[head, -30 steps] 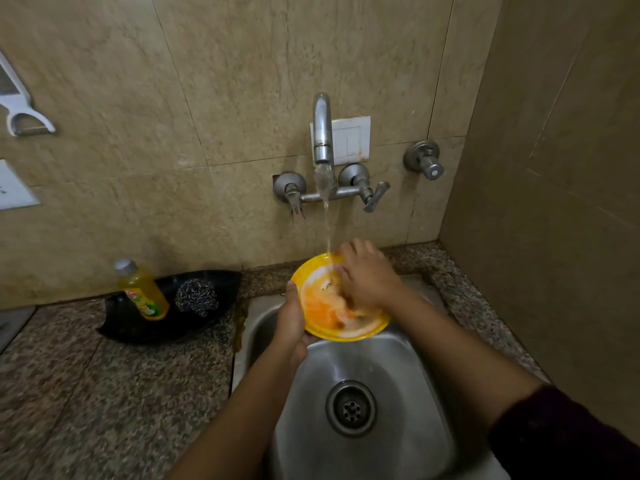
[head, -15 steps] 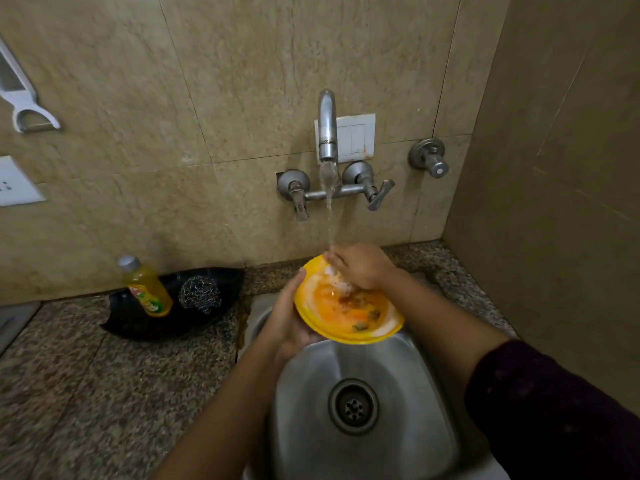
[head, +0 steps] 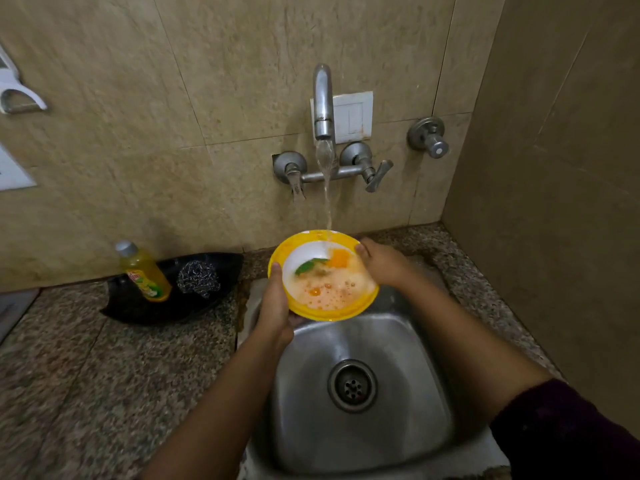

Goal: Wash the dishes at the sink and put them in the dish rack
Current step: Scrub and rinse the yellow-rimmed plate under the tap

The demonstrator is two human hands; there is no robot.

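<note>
— What are the hands doing?

— Both are on the bowl [head: 288, 244]. The left hand [head: 275, 306] grips its left side, thumb laid over the yellow rim and fingers curled beneath. The right hand [head: 381, 263] holds the far right edge, thumb on the rim and the other fingers wrapped round the outside.

— And where is the bowl?

— Held in the air over the back edge of the sink [head: 304, 393], tilted slightly toward the camera, right under the tap [head: 322, 98]. The stream of water [head: 327, 202] falls onto its far rim.

— Anything inside it?

— Its inside is white. Foamy orange water [head: 329, 291] pools in the near half, with a green leaf scrap [head: 308, 266] and an orange lump [head: 337, 258] toward the back.

— What about the sink itself?

— It is steel, with a round drain [head: 352, 386] in the middle of the basin, below the bowl. The right forearm crosses its right side, ending in a dark sleeve [head: 568, 434].

— And round about?

— The sink sits in a speckled stone bench [head: 86, 375]. To the left, against the wall, a black tray [head: 166, 311] carries a yellow soap bottle [head: 143, 271], standing tilted, and a steel scrubber [head: 198, 279] just beside it. On the tiled wall the tap has two lever handles, one either side of the stream, with a white switch plate [head: 353, 116] behind the spout and a separate valve [head: 429, 140] to the right.
</note>
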